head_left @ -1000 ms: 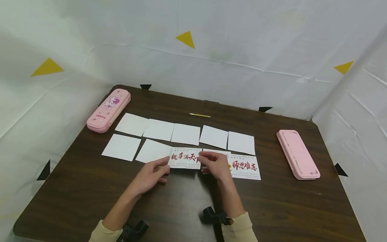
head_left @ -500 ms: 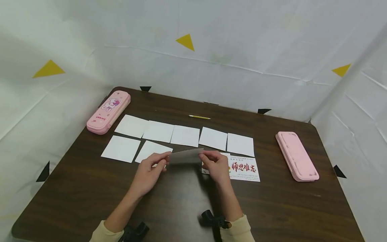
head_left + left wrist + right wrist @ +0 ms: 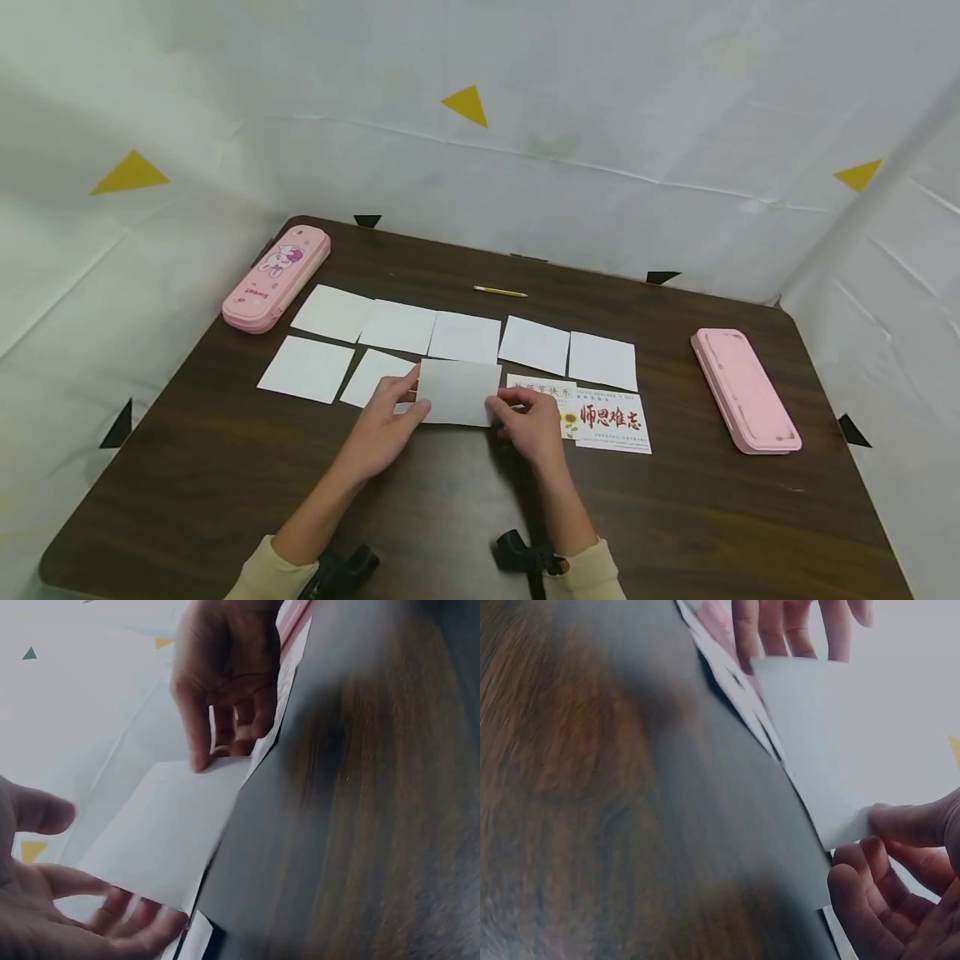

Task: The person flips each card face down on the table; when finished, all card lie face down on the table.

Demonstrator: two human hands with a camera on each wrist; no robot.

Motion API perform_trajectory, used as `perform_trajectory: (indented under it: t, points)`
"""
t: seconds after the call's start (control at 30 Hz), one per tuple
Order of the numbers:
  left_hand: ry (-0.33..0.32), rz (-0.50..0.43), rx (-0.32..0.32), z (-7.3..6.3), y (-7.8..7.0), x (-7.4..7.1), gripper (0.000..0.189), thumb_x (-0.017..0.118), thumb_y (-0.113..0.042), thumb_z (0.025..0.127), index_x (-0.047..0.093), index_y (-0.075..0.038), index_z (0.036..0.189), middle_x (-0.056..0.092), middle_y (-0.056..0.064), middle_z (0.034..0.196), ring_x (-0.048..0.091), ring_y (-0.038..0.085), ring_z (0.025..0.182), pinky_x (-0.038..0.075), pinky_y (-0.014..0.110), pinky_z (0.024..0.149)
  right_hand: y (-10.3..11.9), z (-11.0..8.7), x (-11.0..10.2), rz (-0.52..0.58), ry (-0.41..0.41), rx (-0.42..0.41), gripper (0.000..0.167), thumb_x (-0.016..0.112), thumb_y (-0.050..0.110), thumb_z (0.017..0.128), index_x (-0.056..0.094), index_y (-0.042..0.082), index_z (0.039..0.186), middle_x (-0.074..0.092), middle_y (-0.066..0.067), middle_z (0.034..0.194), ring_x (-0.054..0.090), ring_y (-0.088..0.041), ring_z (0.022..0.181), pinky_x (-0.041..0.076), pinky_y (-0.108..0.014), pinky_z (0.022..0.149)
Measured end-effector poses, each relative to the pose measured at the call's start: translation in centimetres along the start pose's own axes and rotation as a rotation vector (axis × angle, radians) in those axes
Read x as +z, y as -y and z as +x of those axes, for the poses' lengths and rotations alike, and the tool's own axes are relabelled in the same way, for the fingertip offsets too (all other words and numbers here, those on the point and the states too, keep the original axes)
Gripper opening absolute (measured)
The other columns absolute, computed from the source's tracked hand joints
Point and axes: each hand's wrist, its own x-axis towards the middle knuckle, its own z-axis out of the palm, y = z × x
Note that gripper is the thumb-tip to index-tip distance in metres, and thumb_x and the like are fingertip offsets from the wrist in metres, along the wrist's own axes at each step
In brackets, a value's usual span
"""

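In the head view a plain white card [image 3: 459, 392] is raised between both hands, its blank side towards me. The right hand [image 3: 528, 422] pinches the card's right edge, thumb in front and fingers behind. At the left edge is the left hand [image 3: 381, 429]. Its fingertips [image 3: 169, 930] touch the edge in the left wrist view, while its thumb [image 3: 46, 810] stands apart from the card. Partly behind the right hand lies a sunflower card [image 3: 542, 387] with printed characters. Overlapping its right side is a card with red writing [image 3: 612, 420].
Several blank white cards [image 3: 465, 337] lie in two rows on the dark wooden table [image 3: 442, 533]. Beyond them is a yellow pencil [image 3: 501, 292]. Pink pencil cases flank the cards: a rabbit case [image 3: 276, 279] at left, a plain case [image 3: 745, 390] at right.
The card's red-printed side faced me one second ago. It was then tilted nearly edge-on, and its blank side now shows. Both hands stay at its two edges.
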Motion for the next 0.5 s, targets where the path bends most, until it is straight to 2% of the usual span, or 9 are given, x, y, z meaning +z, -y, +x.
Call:
perform_trajectory:
  t: [0.13,0.23,0.4,0.5]
  points:
    - [0.038,0.082,-0.059,0.7,0.6,0.3,0.060,0.057,-0.021,0.099,0.035,0.000,0.150,0.046,0.018,0.125,0.050,0.028,0.115,0.047,0.046,0.093,-0.2,-0.1,0.0,-0.094,-0.033,0.007,0.017,0.077,0.011,0.084,0.075,-0.002,0.094,0.072,-0.011,0.082,0.062,-0.019,0.049,0.052,-0.027,0.049]
    - [0.049,0.108,-0.103,1.2,1.1,0.4,0.062,0.057,-0.024,0.099,0.034,-0.002,0.151,0.046,0.017,0.125,0.050,0.028,0.115,0.045,0.046,0.089,-0.2,-0.1,0.1,-0.174,-0.062,0.016,0.016,0.078,0.014,0.083,0.077,0.002,0.093,0.072,-0.009,0.081,0.062,-0.019,0.049,0.052,-0.027,0.049]
    - [0.069,0.095,-0.141,1.4,1.1,0.4,0.064,0.057,-0.027,0.099,0.031,-0.001,0.152,0.047,0.016,0.132,0.050,0.030,0.121,0.044,0.050,0.095,0.0,0.0,0.2,-0.334,-0.154,0.007,0.014,0.079,0.022,0.082,0.080,0.011,0.090,0.072,-0.002,0.079,0.066,-0.015,0.067,0.049,-0.030,0.060]
    - [0.084,0.082,-0.142,1.3,0.9,0.3,0.064,0.057,-0.026,0.099,0.031,0.000,0.152,0.047,0.017,0.137,0.049,0.032,0.125,0.042,0.054,0.099,0.0,0.2,0.3,-0.405,-0.190,0.015,0.015,0.079,0.026,0.081,0.080,0.015,0.090,0.072,0.002,0.078,0.065,-0.016,0.075,0.045,-0.033,0.062]
